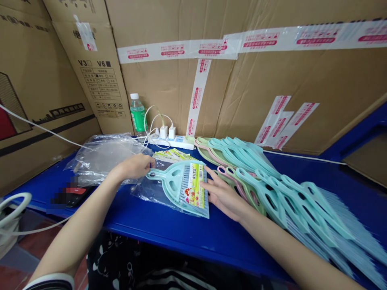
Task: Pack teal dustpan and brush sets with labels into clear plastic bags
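A light teal dustpan [173, 183] lies near the table's front edge, with a bluish-bristled brush [185, 193] on it and a printed label card [195, 191] across the bristles. Clear plastic bag film [151, 194] shows under and around the handle end; how far it covers the set is unclear. My left hand [139, 166] is closed beside the handle, its fingertips apparently pinching the bag's edge. At the opposite side, my right hand [222, 194] holds the set by its bristle edge, fingers over the card's border. More label cards [173, 154] lie just behind.
Clear bags [102, 155] are piled at left, near a dark phone-like object [79, 196]. A bottle [138, 114] and a power strip [179, 141] with cables stand along the cardboard wall [169, 84]. Stacked dustpans [238, 151] and several brushes [290, 201] occupy the right.
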Demonstrator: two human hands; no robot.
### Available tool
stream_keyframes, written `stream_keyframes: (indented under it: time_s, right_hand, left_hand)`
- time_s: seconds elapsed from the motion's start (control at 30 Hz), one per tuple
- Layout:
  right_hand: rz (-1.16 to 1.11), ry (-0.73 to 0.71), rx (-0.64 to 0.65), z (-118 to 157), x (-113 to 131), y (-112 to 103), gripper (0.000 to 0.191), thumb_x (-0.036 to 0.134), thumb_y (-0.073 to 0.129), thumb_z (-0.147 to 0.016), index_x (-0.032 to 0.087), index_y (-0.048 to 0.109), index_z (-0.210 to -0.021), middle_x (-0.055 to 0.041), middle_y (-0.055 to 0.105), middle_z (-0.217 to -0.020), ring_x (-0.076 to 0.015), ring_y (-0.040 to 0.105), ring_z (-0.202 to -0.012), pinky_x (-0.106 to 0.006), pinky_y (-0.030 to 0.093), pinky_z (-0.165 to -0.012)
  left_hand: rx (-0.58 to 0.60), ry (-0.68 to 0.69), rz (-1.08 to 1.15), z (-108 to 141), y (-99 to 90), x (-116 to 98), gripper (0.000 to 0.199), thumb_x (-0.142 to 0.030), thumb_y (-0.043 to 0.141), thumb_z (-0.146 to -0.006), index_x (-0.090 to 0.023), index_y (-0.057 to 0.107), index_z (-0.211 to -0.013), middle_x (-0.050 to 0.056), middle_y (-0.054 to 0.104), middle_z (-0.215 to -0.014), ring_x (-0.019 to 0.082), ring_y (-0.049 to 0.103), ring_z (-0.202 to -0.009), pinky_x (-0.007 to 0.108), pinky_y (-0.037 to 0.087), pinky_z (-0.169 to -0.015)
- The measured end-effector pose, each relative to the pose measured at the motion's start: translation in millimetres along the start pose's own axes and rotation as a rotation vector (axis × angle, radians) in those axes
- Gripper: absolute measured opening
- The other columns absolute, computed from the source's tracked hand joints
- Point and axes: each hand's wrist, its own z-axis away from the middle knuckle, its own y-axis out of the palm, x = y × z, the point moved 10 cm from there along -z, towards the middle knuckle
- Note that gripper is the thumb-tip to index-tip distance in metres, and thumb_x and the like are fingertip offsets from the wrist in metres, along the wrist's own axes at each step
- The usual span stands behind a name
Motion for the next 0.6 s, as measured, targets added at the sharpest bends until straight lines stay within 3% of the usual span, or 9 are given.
stream_keyframes:
  time_s: [0.17,0.3,0.6]
  right_hand:
    - [0.025,-0.004,0.036,2,1,4,0.096,0.017,0.065,-0.082,0.035,0.003,-0.152,-0.0058,0.066,-0.119,-0.0202,0.063,-0.107,-0.044,0.047,-0.098]
    - [0.046,0.004,-0.014,3,1,1,0.094,0.015,0.063,-0.083,0.033,0.002,-0.152,-0.0051,0.067,-0.112,-0.0192,0.064,-0.106,-0.044,0.044,-0.102]
    - [0.114,0.035,-0.068,6,1,-2,0.089,0.012,0.059,-0.082,0.027,0.007,-0.152,-0.0084,0.057,-0.119,-0.0175,0.063,-0.107,-0.041,0.041,-0.106]
  left_hand:
    - [0.006,-0.043,-0.019,2,-2.6,4,0.026,-0.003,0.043,-0.071,-0.018,0.064,-0.075,0.001,0.060,-0.068,0.016,0.055,-0.067,0.024,0.034,-0.061]
    - [-0.016,-0.098,-0.046,3,-5.6,14,0.027,-0.003,0.044,-0.070,-0.017,0.066,-0.076,0.003,0.064,-0.073,0.016,0.057,-0.070,0.025,0.034,-0.060]
    - [-0.033,-0.145,-0.129,7,-10.5,27,0.029,-0.004,0.044,-0.070,-0.018,0.067,-0.079,0.002,0.068,-0.080,0.016,0.061,-0.075,0.023,0.037,-0.059]
